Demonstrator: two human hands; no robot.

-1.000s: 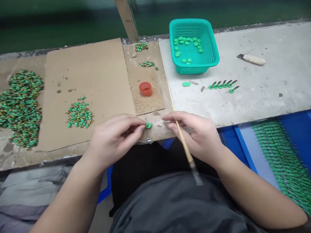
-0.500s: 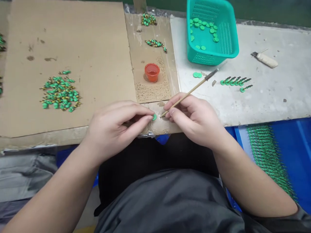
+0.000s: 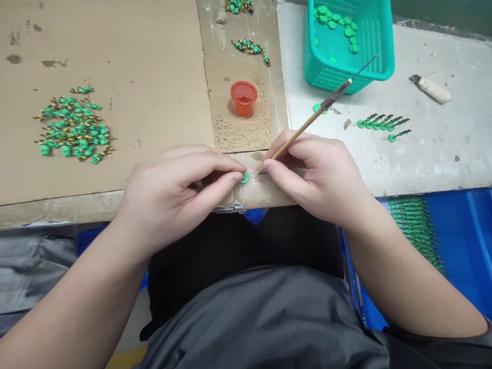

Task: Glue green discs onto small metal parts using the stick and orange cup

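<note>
Even bright light, soft shadows, sharp

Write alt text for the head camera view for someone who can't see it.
A person's left hand pinches a small green disc at the near edge of a cardboard-covered bench while the right hand holds a thin brush beside it. Behind sit an orange cup, a teal basket and a pile of green pieces.

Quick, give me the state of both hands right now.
Left hand: closed, pinching a small green disc at the cardboard's edge.
Right hand: closed on a thin wooden brush.
</note>
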